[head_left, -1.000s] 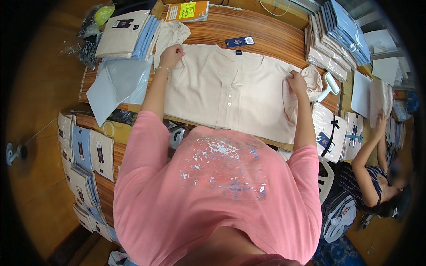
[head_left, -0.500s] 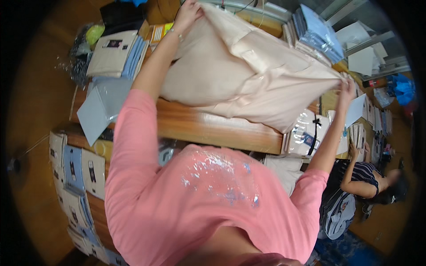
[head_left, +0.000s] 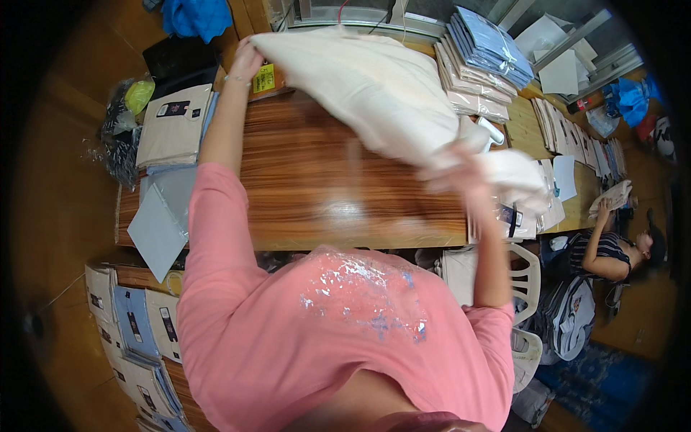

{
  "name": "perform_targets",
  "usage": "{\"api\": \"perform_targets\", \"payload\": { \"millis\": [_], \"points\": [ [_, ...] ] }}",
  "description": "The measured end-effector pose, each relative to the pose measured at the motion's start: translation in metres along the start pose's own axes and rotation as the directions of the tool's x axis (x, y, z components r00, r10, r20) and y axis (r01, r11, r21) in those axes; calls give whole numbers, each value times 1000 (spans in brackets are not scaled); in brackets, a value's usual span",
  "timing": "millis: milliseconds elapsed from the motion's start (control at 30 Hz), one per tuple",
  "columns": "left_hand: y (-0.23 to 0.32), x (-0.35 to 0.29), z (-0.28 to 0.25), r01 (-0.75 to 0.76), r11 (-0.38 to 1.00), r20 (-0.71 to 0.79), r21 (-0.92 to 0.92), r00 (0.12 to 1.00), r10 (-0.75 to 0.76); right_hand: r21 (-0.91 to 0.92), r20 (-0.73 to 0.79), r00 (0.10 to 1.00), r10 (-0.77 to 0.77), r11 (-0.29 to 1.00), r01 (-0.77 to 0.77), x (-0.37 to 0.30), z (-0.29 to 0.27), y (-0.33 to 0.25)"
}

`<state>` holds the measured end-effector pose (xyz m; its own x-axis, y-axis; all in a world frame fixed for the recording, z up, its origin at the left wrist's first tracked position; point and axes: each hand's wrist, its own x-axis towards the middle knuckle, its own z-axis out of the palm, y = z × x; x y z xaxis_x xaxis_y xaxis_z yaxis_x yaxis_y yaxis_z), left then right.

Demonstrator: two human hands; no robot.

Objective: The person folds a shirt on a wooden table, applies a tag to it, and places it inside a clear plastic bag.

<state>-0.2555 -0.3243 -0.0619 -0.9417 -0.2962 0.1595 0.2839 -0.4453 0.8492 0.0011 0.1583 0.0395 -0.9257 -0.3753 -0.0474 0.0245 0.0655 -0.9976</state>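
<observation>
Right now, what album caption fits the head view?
A cream cloth garment billows above a brown wood-grained table, left hand gripping its edge, right hand blurred.

1. We judge this a small workroom where clothes are folded and bagged.
2. Before us, a loose cream garment (head_left: 381, 83) hangs above a broad wood-grain desk (head_left: 309, 180).
3. At the far right we see plastic-wrapped blue garments (head_left: 486, 47) stacked on folded cream ones (head_left: 471, 90); at the left, a cream pile (head_left: 169, 137) bears a dark tag (head_left: 173, 109).
4. Near left, we find more folded, tagged clothes (head_left: 131, 313) laid in rows.
5. A white lint roller (head_left: 491, 132) at the right and a pale sheet (head_left: 160, 234) at the left look like finishing supplies to us.
6. Farther right, a co-worker (head_left: 601, 258) holds a folded bundle (head_left: 613, 199) beside a second desk (head_left: 586, 196).
</observation>
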Motion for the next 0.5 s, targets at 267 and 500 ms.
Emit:
{"api": "perform_targets", "payload": {
  "millis": [267, 500],
  "points": [
    [-42, -154, -72, -139, 418, 31, 898, 966, 256, -202, 287, 954, -84, 969, 146, 74, 44, 122],
    [-104, -353, -41, 77, -112, -47, 991, 968, 246, -986, 24, 986, -165, 161, 51, 90, -14, 250]
  ]
}}
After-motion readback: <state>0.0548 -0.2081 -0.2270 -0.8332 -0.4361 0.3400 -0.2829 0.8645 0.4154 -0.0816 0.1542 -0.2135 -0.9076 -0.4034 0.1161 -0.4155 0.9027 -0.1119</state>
